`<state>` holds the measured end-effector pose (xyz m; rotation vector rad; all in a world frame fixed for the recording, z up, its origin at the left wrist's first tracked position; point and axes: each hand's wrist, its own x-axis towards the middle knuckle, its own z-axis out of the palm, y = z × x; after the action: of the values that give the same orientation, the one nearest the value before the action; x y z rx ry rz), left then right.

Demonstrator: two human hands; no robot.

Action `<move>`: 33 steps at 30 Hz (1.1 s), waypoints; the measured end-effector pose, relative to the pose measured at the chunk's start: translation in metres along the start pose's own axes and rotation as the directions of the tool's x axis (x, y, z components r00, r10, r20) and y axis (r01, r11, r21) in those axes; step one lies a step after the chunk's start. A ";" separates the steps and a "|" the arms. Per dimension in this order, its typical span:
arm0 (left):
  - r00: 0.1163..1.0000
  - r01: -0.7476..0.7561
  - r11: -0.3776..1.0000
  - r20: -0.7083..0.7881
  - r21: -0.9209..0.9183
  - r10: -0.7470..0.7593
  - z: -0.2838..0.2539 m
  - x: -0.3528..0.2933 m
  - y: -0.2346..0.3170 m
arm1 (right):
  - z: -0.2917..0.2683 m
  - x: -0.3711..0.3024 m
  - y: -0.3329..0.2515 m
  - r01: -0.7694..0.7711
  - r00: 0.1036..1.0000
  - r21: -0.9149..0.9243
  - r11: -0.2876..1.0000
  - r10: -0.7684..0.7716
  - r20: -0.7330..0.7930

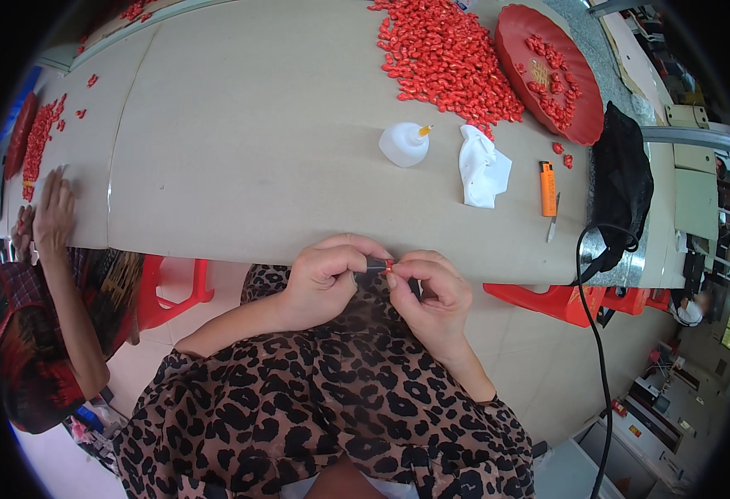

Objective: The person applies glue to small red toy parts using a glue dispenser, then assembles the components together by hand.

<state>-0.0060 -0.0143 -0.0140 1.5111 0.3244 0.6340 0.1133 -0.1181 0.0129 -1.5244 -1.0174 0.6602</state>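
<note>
My left hand (325,279) and my right hand (433,291) meet just off the table's front edge, above my lap. The left fingers are closed around a short dark rod-like piece (375,264); its exact kind is not clear. At its tip, my right thumb and forefinger pinch a tiny red piece (388,267), mostly hidden by the fingertips. Beyond the hands stands a white squeeze bottle (403,145) with a yellow tip. Right of it lies a crumpled white cloth (483,170). An orange lighter (547,190) rests beside a small blade (554,218).
A heap of small red pieces (444,62) covers the far table, beside a red scalloped tray (548,75) holding more. A black bag (623,179) and a black cable (591,333) are at right. On the left, another person's hand (53,212) works near red pieces. Red stools (540,301) stand below.
</note>
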 end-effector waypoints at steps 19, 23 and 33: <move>0.999 0.032 0.999 -0.016 -0.010 -0.032 0.001 0.001 -0.005 | 0.001 0.001 0.002 -0.056 0.998 0.082 0.995 0.056 0.009; 0.998 0.047 0.999 -0.035 -0.019 -0.048 0.002 0.001 -0.002 | 0.003 0.001 -0.001 -0.125 0.992 0.143 0.982 0.127 -0.009; 0.950 0.262 0.813 -0.008 -0.519 -0.311 0.011 0.005 0.008 | 0.006 0.008 -0.001 -0.345 0.893 0.576 0.741 0.448 -0.042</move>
<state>0.0031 -0.0209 -0.0048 0.8944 0.4086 0.4962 0.1116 -0.1080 0.0137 -1.2428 -0.2948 1.0020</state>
